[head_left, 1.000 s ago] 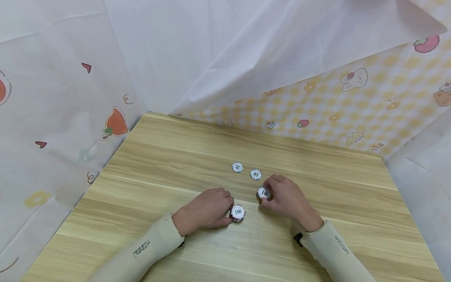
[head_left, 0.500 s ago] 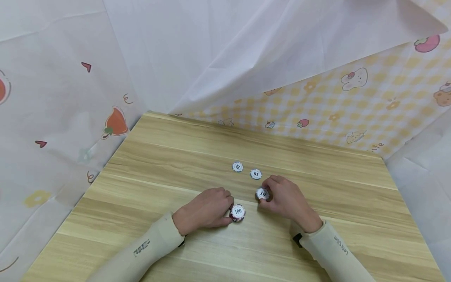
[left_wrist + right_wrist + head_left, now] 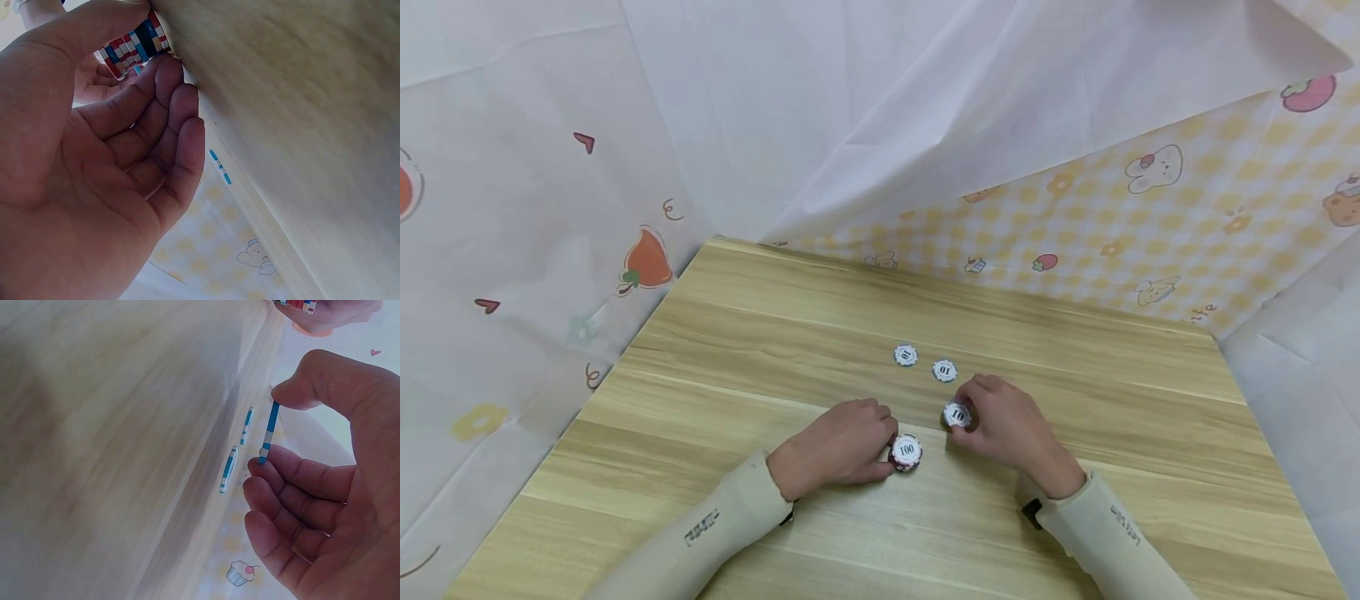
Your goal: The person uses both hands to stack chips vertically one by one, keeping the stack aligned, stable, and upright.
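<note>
My left hand holds a stack of poker chips by its side, thumb at the near edge and fingers at the far edge. The top chip reads 100; in the left wrist view the stack shows red, blue, black and white edges. Between thumb and fingertips my right hand pinches a single poker chip marked 10. Its edge is blue and white in the right wrist view, where the chip appears edge-on. Beyond the hands, two more 10 chips lie flat: one left, one right.
The wooden table runs back to a checked, cartoon-printed cloth. A white sheet hangs over part of that cloth. Another printed sheet stands along the left side.
My right hand has drawn its chip slightly toward the stack, leftward and nearer to me, and the chip has turned a little. The left hand, the stack and the two loose chips stay put.
</note>
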Tool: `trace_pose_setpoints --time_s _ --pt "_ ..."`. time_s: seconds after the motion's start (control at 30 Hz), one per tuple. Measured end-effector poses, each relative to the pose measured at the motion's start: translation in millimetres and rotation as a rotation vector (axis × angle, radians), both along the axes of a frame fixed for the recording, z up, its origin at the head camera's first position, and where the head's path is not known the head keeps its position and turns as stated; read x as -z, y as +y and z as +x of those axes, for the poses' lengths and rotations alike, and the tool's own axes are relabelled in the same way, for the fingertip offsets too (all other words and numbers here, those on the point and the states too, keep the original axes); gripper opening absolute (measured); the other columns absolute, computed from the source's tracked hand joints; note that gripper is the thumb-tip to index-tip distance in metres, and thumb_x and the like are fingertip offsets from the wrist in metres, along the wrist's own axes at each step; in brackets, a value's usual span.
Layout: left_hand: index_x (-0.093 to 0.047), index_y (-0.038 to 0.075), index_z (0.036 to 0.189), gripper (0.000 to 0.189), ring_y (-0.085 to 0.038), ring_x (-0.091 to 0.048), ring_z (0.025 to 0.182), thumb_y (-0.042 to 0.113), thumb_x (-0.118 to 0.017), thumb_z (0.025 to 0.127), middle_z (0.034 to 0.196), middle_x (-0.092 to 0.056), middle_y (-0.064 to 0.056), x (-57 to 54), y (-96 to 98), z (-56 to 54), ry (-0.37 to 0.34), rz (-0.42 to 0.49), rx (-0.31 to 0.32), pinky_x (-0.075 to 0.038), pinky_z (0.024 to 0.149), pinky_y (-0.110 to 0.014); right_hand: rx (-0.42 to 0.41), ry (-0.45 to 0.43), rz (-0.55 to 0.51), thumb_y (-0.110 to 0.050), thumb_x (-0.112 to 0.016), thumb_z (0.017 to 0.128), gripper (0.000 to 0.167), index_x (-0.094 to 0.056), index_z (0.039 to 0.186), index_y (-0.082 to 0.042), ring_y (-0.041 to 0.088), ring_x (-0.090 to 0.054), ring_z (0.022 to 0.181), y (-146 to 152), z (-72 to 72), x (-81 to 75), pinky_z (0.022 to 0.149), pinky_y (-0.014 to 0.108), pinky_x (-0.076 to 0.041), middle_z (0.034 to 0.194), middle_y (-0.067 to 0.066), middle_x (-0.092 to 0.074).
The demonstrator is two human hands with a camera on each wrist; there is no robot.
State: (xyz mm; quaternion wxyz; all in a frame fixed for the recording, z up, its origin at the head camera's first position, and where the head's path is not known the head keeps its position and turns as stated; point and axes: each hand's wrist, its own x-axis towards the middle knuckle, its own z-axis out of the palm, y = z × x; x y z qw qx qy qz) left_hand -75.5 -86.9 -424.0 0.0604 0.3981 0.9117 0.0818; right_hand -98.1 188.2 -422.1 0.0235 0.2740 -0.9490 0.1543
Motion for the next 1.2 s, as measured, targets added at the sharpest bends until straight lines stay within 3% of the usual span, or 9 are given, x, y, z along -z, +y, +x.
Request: trace_pose_setpoints --time_s 0.33,1.2 --pt "-0.071 0.012 0.090 0.026 -0.015 -0.058 0.079 0.034 -0.086 0.092 0.084 -0.063 0.003 0.2 -0.4 -0.1 0.009 0.017 0.001 -0.052 0.070 -0.033 0.002 0.007 0.005 -0.030 -0.087 0.079 0.033 -0.076 0.102 -0.009 0.009 -0.057 0.078 -0.8 1.9 3.9 0.063 0.029 -0.050 0.090 -0.006 -0.065" --pt "-0.073 0.011 0.093 0.027 -0.015 -0.058 0.079 0.035 -0.085 0.093 0.085 -0.064 0.003 -1.4 -0.8 0.5 0.012 0.015 0.009 -0.052 0.071 -0.032 -0.027 0.049 -0.026 -0.028 -0.087 0.078 0.032 -0.075 0.100 -0.008 0.010 -0.058 0.079 -4.5 7.1 5.8 0.065 0.029 -0.052 0.090 -0.005 -0.065"
